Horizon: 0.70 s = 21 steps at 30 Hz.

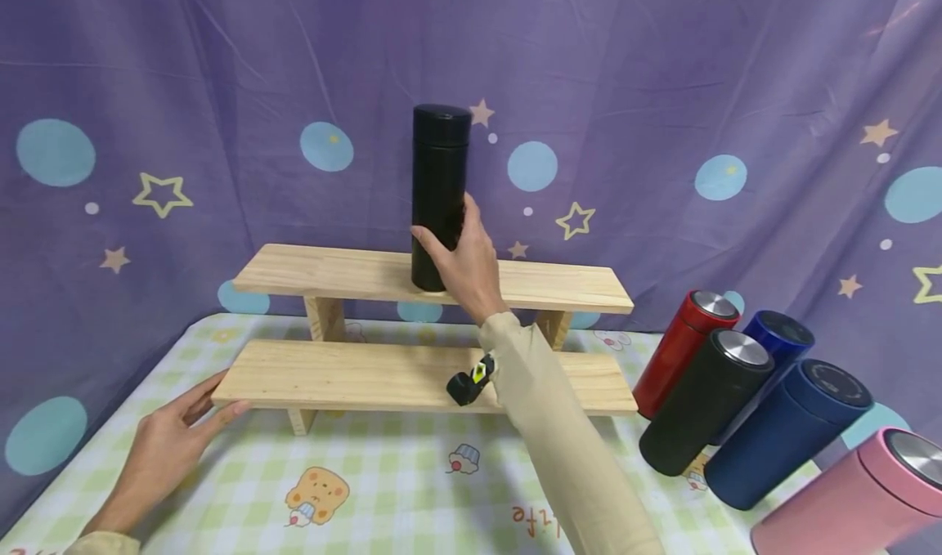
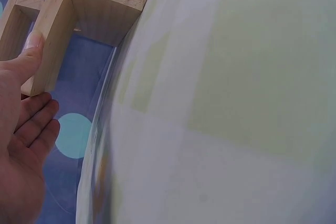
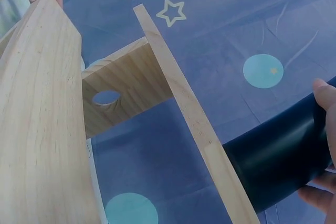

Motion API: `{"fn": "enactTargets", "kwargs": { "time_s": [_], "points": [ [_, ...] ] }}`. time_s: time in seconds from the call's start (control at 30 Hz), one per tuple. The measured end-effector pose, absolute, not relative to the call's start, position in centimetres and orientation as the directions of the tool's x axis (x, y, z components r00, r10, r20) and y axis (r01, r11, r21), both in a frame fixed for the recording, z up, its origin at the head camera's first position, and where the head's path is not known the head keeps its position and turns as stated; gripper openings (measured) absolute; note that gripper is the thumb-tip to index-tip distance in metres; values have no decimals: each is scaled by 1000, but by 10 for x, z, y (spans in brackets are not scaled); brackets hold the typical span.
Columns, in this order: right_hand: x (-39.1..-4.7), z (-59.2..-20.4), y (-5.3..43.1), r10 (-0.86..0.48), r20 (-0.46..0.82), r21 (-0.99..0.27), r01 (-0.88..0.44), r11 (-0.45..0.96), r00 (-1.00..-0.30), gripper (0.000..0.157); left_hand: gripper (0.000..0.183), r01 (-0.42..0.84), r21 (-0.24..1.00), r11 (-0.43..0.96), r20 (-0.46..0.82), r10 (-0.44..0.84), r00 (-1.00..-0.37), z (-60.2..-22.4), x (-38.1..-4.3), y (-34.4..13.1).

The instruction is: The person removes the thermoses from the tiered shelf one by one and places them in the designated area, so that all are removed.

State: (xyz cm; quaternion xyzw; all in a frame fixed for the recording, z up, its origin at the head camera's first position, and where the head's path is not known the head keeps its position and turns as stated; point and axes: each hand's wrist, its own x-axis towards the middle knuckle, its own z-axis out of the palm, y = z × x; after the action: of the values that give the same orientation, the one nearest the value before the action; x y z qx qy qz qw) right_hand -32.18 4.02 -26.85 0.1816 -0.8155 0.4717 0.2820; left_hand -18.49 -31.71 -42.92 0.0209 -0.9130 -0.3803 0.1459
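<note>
A tall black thermos bottle (image 1: 434, 179) stands upright on the upper board of a two-tier wooden shelf (image 1: 316, 375). My right hand (image 1: 474, 269) grips its lower half, thumb on the left side and fingers round the right. The right wrist view shows the bottle (image 3: 278, 156) with its base against the upper board (image 3: 184, 98). At the left end of the lower board, my left hand (image 1: 165, 440) holds the corner. The left wrist view has that thumb (image 2: 32, 51) on the board's edge and the fingers (image 2: 39, 124) at its end.
Right of the shelf stand several more bottles: red (image 1: 673, 351), dark green-black (image 1: 702, 408), bright blue (image 1: 776, 338), navy (image 1: 787, 432) and pink (image 1: 846, 498). A checked cloth (image 1: 397, 490) covers the table. A purple curtain (image 1: 243, 73) hangs close behind the shelf.
</note>
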Motion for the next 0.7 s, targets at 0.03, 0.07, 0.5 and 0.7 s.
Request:
{"fn": "enactTargets", "kwargs": {
  "time_s": [0.03, 0.07, 0.5, 0.7],
  "points": [
    [-321, -268, 41, -29, 630, -669, -560, 489, -776, 85, 78, 72, 700, 711, 249, -149, -957, -429, -185, -317],
    [-321, -268, 41, -28, 626, -673, -558, 486, -779, 84, 78, 71, 699, 711, 249, -150, -957, -429, -185, -317],
    [-314, -276, 50, -62, 603, -686, -557, 468, -795, 79, 78, 76, 695, 715, 253, -144, -957, -429, -185, -318],
    [-305, -282, 60, -82, 614, -689, -585, 428, -785, 78, 78, 74, 698, 712, 245, -141, -959, -429, -186, -320]
  ]
}}
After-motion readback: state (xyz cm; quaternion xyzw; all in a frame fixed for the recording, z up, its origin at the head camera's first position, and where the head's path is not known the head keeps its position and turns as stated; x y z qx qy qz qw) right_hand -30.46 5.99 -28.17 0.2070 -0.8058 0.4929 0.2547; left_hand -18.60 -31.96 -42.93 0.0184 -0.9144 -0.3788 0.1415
